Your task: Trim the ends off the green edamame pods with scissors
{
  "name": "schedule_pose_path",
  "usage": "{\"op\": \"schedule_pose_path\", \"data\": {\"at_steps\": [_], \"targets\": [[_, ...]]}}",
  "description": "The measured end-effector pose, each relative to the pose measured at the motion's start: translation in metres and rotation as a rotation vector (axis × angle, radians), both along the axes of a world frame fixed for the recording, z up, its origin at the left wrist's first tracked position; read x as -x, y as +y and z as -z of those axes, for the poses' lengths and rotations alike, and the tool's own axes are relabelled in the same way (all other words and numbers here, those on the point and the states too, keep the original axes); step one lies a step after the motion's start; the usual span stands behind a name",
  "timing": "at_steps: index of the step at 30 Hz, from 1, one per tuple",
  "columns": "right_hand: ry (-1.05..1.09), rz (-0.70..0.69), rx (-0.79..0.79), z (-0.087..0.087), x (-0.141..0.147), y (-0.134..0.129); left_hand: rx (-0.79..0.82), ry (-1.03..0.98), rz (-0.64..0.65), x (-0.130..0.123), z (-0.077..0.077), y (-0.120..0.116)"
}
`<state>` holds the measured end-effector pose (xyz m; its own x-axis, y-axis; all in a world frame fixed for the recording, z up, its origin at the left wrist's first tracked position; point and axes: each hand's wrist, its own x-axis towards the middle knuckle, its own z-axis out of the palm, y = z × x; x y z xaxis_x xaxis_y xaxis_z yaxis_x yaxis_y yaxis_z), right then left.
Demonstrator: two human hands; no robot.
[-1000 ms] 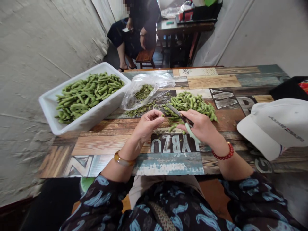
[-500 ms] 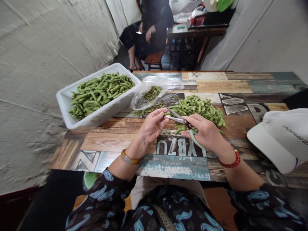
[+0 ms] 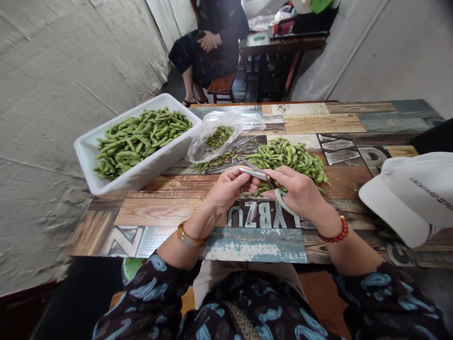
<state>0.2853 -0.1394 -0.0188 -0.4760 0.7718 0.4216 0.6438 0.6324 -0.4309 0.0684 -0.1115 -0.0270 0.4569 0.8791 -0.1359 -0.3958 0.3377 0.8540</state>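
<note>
In my right hand (image 3: pixel 300 191) is a pair of scissors (image 3: pixel 260 174) with pale green handles, its blades parted and pointing left. My left hand (image 3: pixel 230 189) is closed at the blades, fingers curled around an edamame pod that is mostly hidden. Just beyond both hands lies a pile of green edamame pods (image 3: pixel 288 156) on the table. A few loose pods (image 3: pixel 262 189) lie beneath the scissors.
A white plastic tub (image 3: pixel 141 177) full of pods stands at the left. Beside it a clear plastic bag (image 3: pixel 247 122) contains trimmings (image 3: pixel 219 137), with more scattered around it. At the right edge rests a white cap (image 3: pixel 414 198). Across the table a person (image 3: pixel 212 52) sits on a stool.
My left fingers have curled inward, and the pod end visible between them before is now hidden. The scissors remain at the left fingers. The seated person's hands have shifted, and the view has moved slightly.
</note>
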Motion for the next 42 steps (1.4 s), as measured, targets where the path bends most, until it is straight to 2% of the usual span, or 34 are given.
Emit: {"op": "schedule_pose_path", "data": {"at_steps": [5,15,27,33,35,39,42], "targets": [[0.001,-0.002,0.007,0.000,0.000,-0.001,-0.162,0.138,-0.036,-0.003,-0.004,-0.003],[0.036,-0.034,0.039,-0.002,0.001,0.000,-0.312,0.234,-0.045,-0.002,-0.009,-0.003],[0.061,-0.065,0.005,0.002,0.001,0.001,-0.342,0.210,-0.018,0.000,-0.003,0.000],[0.009,-0.057,0.055,0.001,-0.002,0.002,-0.243,0.149,0.037,0.001,-0.001,0.002],[-0.006,-0.024,0.055,0.000,-0.005,0.003,-0.196,0.131,0.055,0.004,-0.002,0.003],[0.010,0.134,-0.020,-0.001,-0.013,0.008,-0.137,0.145,0.024,0.008,-0.004,0.007],[0.035,0.193,-0.062,0.000,-0.017,0.012,-0.341,0.408,0.002,0.006,-0.001,0.008]]}}
